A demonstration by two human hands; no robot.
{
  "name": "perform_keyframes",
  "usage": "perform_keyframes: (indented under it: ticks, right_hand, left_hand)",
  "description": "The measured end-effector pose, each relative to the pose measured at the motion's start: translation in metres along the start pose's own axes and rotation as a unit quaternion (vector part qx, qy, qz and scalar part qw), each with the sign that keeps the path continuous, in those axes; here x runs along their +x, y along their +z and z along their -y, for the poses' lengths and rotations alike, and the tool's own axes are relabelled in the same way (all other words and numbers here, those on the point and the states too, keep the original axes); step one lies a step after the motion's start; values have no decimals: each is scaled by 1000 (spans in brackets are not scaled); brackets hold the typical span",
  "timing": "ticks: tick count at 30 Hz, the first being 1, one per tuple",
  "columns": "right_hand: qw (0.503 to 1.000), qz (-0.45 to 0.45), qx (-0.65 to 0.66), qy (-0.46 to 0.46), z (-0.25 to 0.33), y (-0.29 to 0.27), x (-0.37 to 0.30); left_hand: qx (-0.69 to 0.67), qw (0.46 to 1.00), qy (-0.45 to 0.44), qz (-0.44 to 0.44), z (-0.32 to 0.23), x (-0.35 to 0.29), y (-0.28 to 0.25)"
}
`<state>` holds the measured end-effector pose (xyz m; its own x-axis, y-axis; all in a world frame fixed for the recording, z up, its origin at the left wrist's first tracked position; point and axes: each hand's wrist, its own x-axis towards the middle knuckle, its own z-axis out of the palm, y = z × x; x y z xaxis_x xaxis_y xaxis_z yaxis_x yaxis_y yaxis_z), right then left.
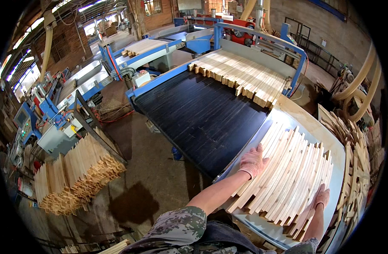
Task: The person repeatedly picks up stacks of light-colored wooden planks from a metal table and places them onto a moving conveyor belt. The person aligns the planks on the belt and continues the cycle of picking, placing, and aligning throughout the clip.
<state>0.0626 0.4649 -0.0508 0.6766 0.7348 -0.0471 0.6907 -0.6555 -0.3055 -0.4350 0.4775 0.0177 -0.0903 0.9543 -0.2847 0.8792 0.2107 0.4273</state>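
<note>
A side-by-side batch of pale wooden strips (287,173) lies on a smooth grey side table (257,226), their ends uneven. My left hand (252,162), in a pinkish knit glove, grips the batch along its left side, near the black conveyor belt. On the opposite side my right hand (322,197), gloved alike, holds the outer strips, its fingers partly hidden against the wood. The batch sits between both hands.
Beside the table runs a black conveyor belt (202,114) in a blue frame, carrying more strips (244,78) at its far end. Stacked strips (77,175) stand at the left, near a control panel (22,120). Loose offcuts (350,169) pile up along the right.
</note>
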Motion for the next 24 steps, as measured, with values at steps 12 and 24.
perform_keyframes:
  ticks: [12, 24]
  right_hand:
    - [999, -1, 38, -12, -9, 3, 8]
    - [999, -6, 36, -1, -2, -10, -13]
  left_hand:
    - [28, 1000, -8, -13, -4, 1, 3]
    - [36, 996, 41, -71, 5, 17, 30]
